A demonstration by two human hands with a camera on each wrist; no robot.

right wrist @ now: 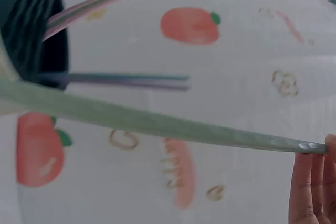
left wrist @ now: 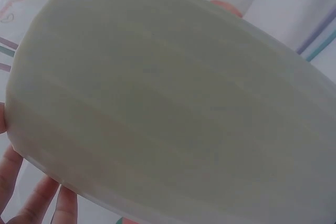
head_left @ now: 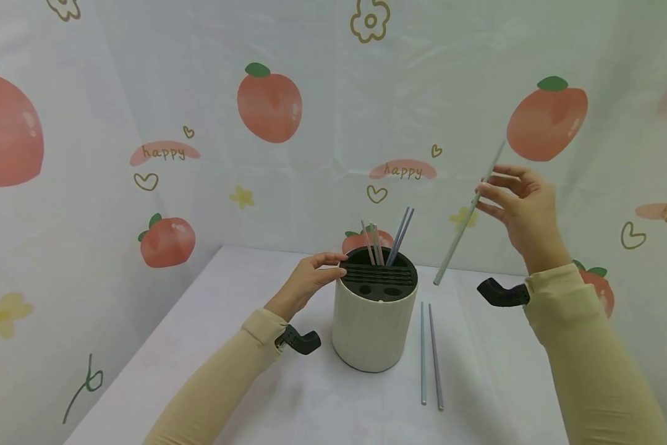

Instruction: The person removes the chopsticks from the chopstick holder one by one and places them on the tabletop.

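A cream ribbed holder (head_left: 373, 327) with a black slotted top stands mid-table and fills the left wrist view (left wrist: 168, 103). Several pastel chopsticks (head_left: 386, 242) stick up from its slots. My left hand (head_left: 311, 278) rests against the holder's upper left rim, its fingers (left wrist: 37, 203) curved round the side. My right hand (head_left: 519, 207) is raised to the right and pinches a pale green chopstick (head_left: 467, 219) that slants down toward the holder. That green chopstick (right wrist: 157, 121) crosses the right wrist view, with my fingertips (right wrist: 312, 182) at its end.
Two chopsticks (head_left: 430, 352) lie side by side on the white table (head_left: 227, 346), just right of the holder. A peach-print cloth (head_left: 266, 105) hangs behind and to the left. The table's left edge runs diagonally.
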